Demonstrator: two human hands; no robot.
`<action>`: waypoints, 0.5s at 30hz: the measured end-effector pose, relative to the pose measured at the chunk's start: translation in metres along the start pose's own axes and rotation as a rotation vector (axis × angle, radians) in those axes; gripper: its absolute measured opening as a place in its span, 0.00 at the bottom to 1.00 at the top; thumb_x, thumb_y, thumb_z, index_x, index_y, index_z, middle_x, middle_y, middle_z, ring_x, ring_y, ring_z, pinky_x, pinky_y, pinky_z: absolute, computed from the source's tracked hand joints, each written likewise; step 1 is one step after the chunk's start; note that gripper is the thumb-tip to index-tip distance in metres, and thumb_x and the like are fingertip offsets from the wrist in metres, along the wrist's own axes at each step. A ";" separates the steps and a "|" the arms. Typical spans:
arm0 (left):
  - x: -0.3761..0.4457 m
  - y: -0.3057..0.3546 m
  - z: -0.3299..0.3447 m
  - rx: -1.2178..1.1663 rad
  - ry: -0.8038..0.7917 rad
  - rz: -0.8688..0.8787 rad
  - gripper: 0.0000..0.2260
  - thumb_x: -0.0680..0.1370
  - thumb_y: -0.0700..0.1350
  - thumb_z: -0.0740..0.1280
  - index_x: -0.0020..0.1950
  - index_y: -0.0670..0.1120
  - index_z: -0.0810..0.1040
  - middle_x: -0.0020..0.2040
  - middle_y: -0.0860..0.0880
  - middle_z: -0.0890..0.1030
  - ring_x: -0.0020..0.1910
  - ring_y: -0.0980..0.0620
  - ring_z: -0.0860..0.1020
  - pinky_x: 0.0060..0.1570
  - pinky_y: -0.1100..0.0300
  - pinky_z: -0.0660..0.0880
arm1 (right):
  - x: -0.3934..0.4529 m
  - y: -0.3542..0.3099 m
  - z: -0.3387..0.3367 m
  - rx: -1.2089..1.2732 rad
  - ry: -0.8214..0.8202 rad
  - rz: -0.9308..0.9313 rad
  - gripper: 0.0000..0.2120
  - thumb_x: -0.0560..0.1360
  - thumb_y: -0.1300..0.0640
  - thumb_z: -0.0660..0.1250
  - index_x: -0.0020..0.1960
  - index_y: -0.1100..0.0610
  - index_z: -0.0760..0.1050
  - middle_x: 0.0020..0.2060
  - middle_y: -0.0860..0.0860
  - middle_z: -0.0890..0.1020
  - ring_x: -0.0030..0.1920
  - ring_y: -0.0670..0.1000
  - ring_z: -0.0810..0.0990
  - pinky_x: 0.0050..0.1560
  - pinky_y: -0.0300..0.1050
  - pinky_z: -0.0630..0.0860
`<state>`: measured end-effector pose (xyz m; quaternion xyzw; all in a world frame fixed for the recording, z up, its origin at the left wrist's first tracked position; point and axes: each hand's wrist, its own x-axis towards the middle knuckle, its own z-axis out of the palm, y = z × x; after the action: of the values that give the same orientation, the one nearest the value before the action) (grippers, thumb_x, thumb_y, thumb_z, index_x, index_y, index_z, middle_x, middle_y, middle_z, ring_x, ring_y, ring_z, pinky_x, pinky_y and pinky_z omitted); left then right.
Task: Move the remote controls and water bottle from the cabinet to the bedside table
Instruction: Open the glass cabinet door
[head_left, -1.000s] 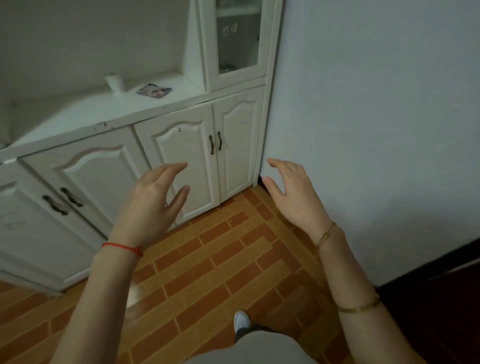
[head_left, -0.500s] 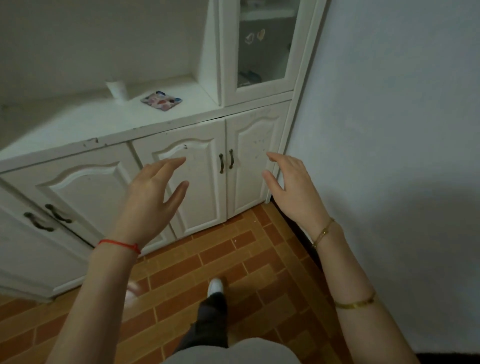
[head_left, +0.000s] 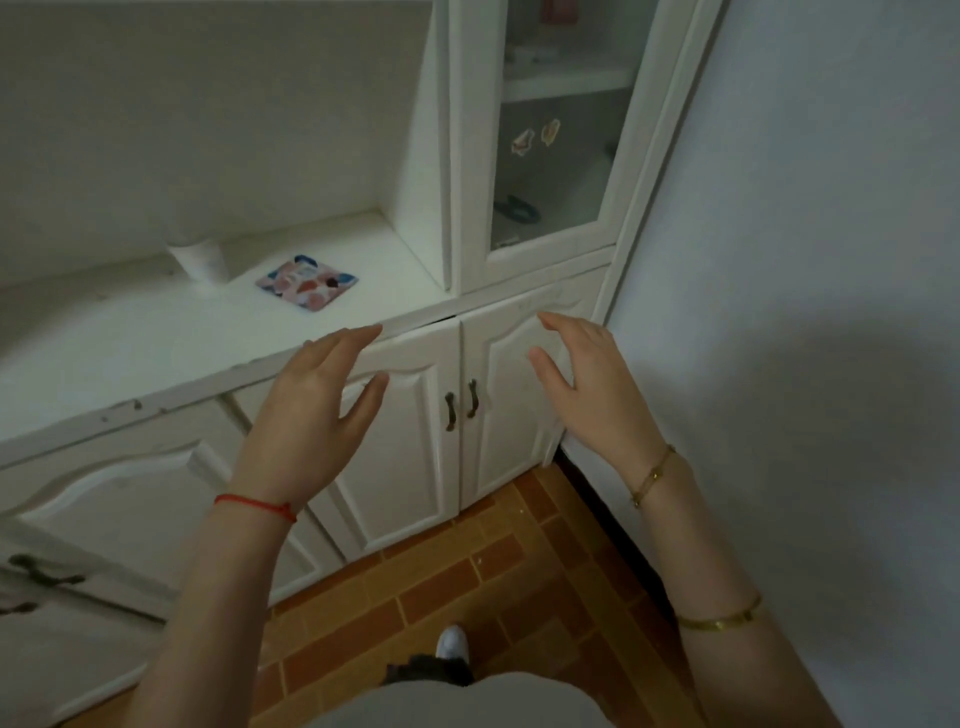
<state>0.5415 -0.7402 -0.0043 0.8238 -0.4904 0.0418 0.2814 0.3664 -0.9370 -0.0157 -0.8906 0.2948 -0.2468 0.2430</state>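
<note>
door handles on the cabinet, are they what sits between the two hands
Yes. In the head view the two dark door handles show in the gap between the left hand and right hand, on the closed doors behind them.

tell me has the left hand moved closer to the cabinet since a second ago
Yes. The left hand was level with the lower doors over the floor; now its fingertips reach up to the edge of the cabinet top, near the patterned coaster.
</note>
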 end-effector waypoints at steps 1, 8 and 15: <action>0.013 -0.004 0.002 0.000 0.000 0.004 0.21 0.79 0.47 0.64 0.72 0.46 0.70 0.66 0.45 0.76 0.67 0.46 0.72 0.69 0.49 0.67 | 0.013 0.001 0.003 0.010 0.003 0.004 0.22 0.82 0.50 0.59 0.74 0.55 0.67 0.69 0.51 0.73 0.72 0.49 0.66 0.72 0.40 0.61; 0.076 -0.025 0.013 0.003 -0.001 -0.002 0.21 0.79 0.48 0.64 0.72 0.46 0.70 0.68 0.46 0.76 0.68 0.46 0.72 0.67 0.56 0.66 | 0.070 0.010 0.014 0.059 -0.019 0.044 0.22 0.82 0.50 0.59 0.75 0.51 0.64 0.70 0.48 0.71 0.73 0.46 0.63 0.74 0.41 0.60; 0.102 -0.027 0.028 0.000 -0.023 -0.026 0.22 0.79 0.50 0.63 0.73 0.48 0.68 0.69 0.46 0.74 0.70 0.46 0.70 0.68 0.51 0.68 | 0.097 0.023 0.021 0.035 -0.049 0.037 0.22 0.82 0.51 0.59 0.75 0.53 0.64 0.71 0.50 0.70 0.73 0.47 0.63 0.70 0.36 0.56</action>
<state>0.6104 -0.8244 -0.0038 0.8306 -0.4828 0.0286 0.2760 0.4377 -1.0098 -0.0165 -0.8863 0.3007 -0.2257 0.2703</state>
